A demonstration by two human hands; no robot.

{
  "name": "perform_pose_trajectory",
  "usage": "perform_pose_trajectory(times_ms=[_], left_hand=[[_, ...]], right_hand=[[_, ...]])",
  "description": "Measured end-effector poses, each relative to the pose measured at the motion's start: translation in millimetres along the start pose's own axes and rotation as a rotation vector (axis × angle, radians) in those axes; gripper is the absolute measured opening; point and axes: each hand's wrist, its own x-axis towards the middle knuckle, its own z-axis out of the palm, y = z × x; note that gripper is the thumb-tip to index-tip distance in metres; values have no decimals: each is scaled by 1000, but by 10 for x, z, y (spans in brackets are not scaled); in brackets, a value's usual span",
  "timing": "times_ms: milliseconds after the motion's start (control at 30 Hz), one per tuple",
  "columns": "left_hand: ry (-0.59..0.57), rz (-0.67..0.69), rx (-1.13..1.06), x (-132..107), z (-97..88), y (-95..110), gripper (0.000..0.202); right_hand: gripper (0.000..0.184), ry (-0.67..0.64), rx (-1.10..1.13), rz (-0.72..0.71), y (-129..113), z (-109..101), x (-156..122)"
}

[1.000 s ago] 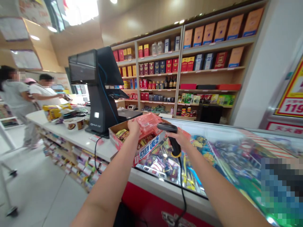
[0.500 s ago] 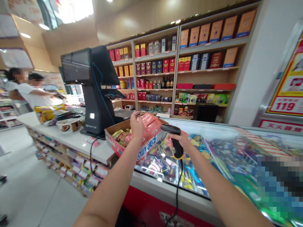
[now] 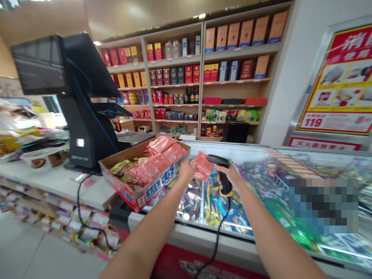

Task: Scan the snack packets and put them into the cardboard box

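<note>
My right hand (image 3: 233, 175) is wrapped round the handle of a black barcode scanner (image 3: 223, 173), its head turned left and its cable hanging down the front of the freezer. Directly left of the scanner is a pink snack packet (image 3: 202, 164), held at its left edge by my closed left hand (image 3: 186, 171). Whether fingers of my right hand touch that packet too is hidden behind the scanner. To the left, an open cardboard box (image 3: 162, 179) holds several more pink packets (image 3: 152, 164) and some yellow-brown packets (image 3: 123, 172).
Under my hands is a glass-topped freezer (image 3: 186, 223) full of wrapped goods. A point-of-sale terminal (image 3: 84, 128) stands on the white counter (image 3: 95, 193) at left, near a paper bowl (image 3: 48, 159). Shelves (image 3: 174, 83) of boxes and bottles line the back wall.
My left hand has moved right and down from above the box to the pink packet beside the scanner. The view has swung right; my right hand still holds the scanner.
</note>
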Motion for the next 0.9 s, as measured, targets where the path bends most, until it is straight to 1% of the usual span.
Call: perform_pose_trajectory(times_ms=[67, 167, 233, 333, 400, 467, 667, 900], left_hand=[[16, 9, -88, 22, 10, -62, 20], [59, 58, -284, 41, -14, -151, 20], [115, 87, -418, 48, -50, -197, 15], [211, 67, -550, 56, -107, -240, 12], [261, 54, -577, 57, -134, -253, 12], [281, 58, -573, 53, -151, -256, 12], [293, 52, -542, 38, -162, -256, 12], [295, 74, -575, 66, -117, -307, 12]], right_hand=[[27, -3, -22, 19, -18, 4, -8], [29, -17, -27, 27, -66, 10, -41], [31, -24, -35, 17, -98, 11, -69], [32, -52, -71, -4, -129, 12, -101], [31, -76, -106, -24, -134, 13, -111], [31, -89, -132, -38, -131, 15, -113], [30, -78, -82, -48, -121, 29, -106], [28, -92, -69, -50, -115, 44, -108]])
